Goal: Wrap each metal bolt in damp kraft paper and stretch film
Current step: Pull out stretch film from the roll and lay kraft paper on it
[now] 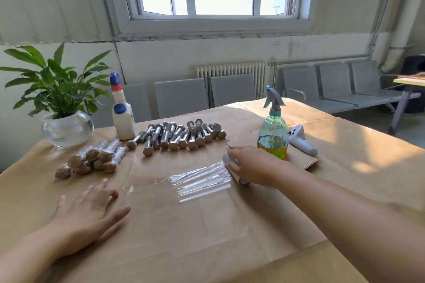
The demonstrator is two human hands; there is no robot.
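A heap of bare steel hex bolts [177, 134] lies mid-frame on the kraft paper sheet [207, 225] that covers the table. Left of it sits a stack of wrapped bolts [92, 159], brown paper under shiny film. A clear strip of stretch film [202, 180] lies flat at centre, running to its roll [231, 163].
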